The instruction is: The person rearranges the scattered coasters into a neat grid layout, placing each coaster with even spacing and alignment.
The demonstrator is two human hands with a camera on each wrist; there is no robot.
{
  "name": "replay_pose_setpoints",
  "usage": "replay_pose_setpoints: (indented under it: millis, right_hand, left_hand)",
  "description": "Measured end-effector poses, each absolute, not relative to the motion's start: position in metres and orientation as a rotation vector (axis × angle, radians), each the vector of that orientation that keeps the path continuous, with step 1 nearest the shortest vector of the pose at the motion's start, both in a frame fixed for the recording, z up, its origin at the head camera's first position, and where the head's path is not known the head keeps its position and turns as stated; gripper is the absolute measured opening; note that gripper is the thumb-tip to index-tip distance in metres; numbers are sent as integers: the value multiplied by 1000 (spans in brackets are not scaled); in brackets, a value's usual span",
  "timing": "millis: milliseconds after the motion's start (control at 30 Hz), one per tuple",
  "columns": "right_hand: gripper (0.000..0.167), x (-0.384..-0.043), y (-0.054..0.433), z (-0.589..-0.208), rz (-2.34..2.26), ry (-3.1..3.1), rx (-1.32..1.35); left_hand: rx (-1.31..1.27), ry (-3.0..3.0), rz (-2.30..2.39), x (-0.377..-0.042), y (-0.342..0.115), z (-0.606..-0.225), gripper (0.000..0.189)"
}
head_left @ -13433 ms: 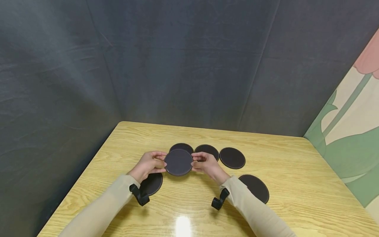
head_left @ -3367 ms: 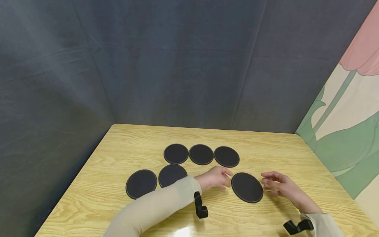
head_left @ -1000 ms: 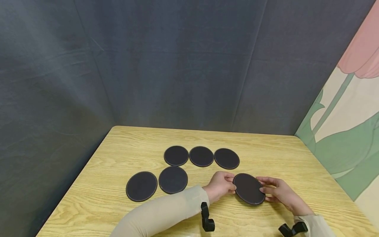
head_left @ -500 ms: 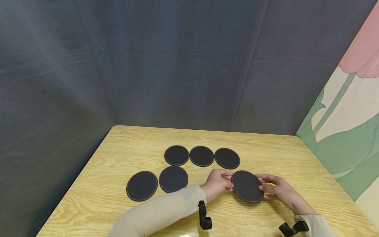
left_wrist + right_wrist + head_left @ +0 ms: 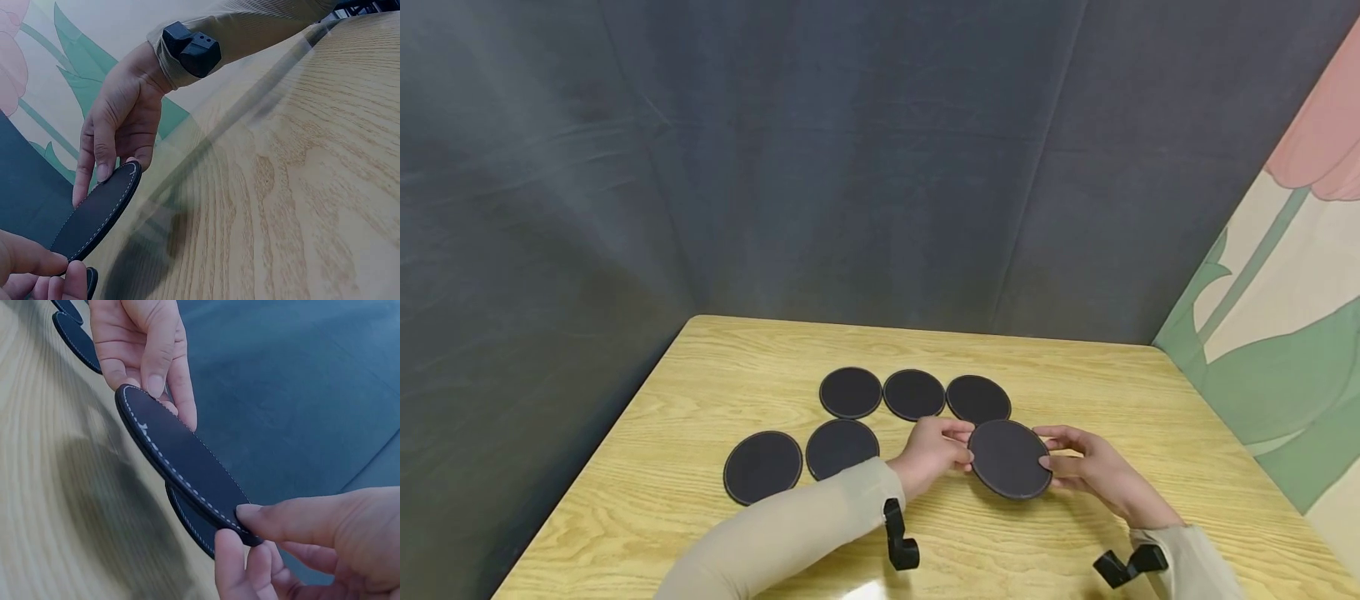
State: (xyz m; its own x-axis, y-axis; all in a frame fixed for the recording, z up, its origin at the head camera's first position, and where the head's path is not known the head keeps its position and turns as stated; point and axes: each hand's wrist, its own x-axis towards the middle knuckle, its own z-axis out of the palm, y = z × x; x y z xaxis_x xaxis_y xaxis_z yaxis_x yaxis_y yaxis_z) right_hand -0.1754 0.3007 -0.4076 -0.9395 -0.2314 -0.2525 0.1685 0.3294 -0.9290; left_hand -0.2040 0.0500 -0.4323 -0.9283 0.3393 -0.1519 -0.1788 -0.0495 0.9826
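Observation:
A round black coaster [image 5: 1011, 460] with pale stitching round its rim is held above the table, tilted, between both hands. My left hand [image 5: 931, 454] pinches its left edge between thumb and fingers. At the opposite edge my right hand [image 5: 1097, 471] pinches it the same way. The right wrist view shows the gap and the shadow beneath this coaster [image 5: 187, 456]. Just behind it lies the right-hand coaster [image 5: 978, 398] of the back row, beside a middle one [image 5: 914, 394] and a left one [image 5: 851, 392].
In front of the back row lies another coaster [image 5: 842, 448], partly covered by the left sleeve, with one more [image 5: 763, 467] to its left. The wooden table [image 5: 662, 508] meets a dark curtain [image 5: 865, 167] behind. A flower-patterned cloth [image 5: 1285, 333] hangs at the right.
Earlier the hands stood apart either side of the coaster lying on the table. They gripped it, lifted it, and have carried it leftward and back. Before that, they set another coaster in the front row.

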Motion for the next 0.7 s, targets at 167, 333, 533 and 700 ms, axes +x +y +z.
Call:
replay_pose_setpoints:
  millis: [167, 333, 533, 700]
  right_hand:
    - [64, -183, 290, -404, -1656, 2270, -63]
    - [64, -189, 279, -401, -1654, 2269, -118]
    - [62, -194, 265, -400, -1672, 2251, -165]
    - [63, -199, 253, -401, -1697, 2210, -173]
  left_hand:
    - [179, 1918, 2048, -207, 37, -430, 46]
    - [179, 1950, 2039, -209, 23, -427, 45]
    - [170, 1947, 2052, -211, 9, -425, 45]
    - [164, 1964, 2055, -210, -5, -426, 46]
